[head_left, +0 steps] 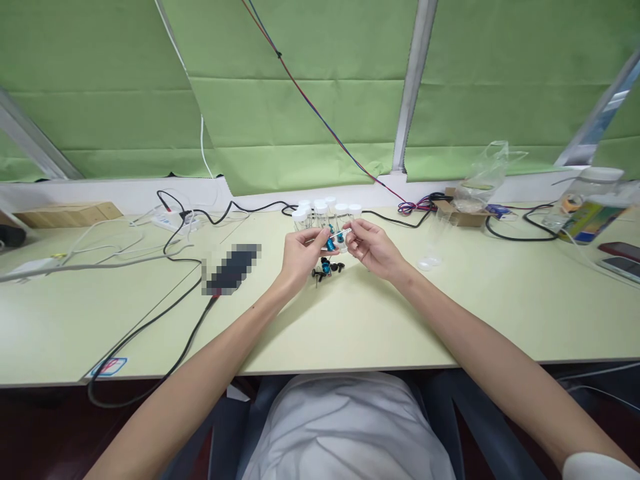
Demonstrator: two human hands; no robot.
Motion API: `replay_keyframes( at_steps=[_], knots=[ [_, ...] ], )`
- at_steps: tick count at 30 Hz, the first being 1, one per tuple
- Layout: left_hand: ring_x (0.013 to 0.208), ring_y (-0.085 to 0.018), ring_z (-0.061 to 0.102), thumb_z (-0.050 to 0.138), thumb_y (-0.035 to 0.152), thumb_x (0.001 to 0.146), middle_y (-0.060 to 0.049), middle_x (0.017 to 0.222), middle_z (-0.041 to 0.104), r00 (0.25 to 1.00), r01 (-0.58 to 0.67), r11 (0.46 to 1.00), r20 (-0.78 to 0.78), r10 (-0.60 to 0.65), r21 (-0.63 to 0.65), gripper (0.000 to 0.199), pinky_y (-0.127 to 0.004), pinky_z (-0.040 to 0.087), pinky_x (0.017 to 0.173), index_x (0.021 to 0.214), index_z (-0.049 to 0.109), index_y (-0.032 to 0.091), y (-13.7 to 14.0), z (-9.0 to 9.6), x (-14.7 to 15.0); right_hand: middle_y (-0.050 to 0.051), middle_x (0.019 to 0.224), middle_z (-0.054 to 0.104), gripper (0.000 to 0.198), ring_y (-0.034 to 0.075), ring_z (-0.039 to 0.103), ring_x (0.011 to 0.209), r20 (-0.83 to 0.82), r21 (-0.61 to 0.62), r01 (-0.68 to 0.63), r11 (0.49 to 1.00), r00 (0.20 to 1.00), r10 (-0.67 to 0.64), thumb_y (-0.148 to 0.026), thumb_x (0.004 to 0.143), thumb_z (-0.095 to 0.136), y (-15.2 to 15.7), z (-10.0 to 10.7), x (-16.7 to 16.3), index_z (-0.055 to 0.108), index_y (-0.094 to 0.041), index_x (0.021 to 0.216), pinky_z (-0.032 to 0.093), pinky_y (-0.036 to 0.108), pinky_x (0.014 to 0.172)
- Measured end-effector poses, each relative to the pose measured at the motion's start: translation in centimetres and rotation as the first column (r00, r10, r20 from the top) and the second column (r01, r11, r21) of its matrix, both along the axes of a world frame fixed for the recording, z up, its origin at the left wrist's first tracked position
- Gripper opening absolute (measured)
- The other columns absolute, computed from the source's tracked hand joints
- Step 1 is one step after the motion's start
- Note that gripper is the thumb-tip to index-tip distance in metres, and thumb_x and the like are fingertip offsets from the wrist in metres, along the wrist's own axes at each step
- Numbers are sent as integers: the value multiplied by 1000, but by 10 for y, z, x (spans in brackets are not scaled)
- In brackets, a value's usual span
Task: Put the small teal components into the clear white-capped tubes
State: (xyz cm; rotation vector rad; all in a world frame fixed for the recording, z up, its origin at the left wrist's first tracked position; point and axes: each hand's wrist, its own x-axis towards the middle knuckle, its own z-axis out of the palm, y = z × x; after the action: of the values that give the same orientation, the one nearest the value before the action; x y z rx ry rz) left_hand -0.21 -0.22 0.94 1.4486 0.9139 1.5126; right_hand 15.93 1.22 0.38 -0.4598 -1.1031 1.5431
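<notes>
My left hand [305, 252] and my right hand [375, 248] are raised close together over the middle of the table. Between their closed fingertips runs a thin, pale, stick-like piece [340, 234], too small to name surely. A small shiny blue cylinder [330, 245] shows just below my left fingertips; whether it is held cannot be made out. Right behind the hands stand several clear bottles with white caps [320, 205], some with blue bits showing at them. Beneath the hands lies a small pile of black and blue parts [326, 268].
Black cable [193, 333] loops over the table's left front edge from a blurred dark device [234, 268]. Clear plastic pieces [427, 262] lie right of the hands. Further right are a cardboard box [463, 217], a plastic bag, a large jar [595, 183] and phones [623, 265].
</notes>
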Motion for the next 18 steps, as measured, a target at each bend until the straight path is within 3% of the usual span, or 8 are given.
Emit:
replay_keyframes(
  at_steps=[8, 18],
  knots=[
    [66, -15, 66, 83, 51, 68, -3, 71, 67, 999, 23, 999, 42, -22, -26, 41, -41, 66, 77, 74, 74, 12, 2, -2, -1, -3, 70, 66, 21, 5, 58, 60, -27, 13, -49, 999, 998, 50, -32, 80, 81, -2, 0, -1, 66, -18, 86, 53, 15, 60],
    [66, -15, 65, 83, 52, 67, -3, 70, 65, 999, 27, 999, 19, -26, -38, 41, -41, 67, 77, 70, 72, 12, -1, 0, 0, -3, 66, 63, 35, 6, 55, 54, 55, 22, 49, 999, 997, -51, -44, 69, 86, 1, -3, 0, 68, -16, 80, 45, 18, 50]
  ],
)
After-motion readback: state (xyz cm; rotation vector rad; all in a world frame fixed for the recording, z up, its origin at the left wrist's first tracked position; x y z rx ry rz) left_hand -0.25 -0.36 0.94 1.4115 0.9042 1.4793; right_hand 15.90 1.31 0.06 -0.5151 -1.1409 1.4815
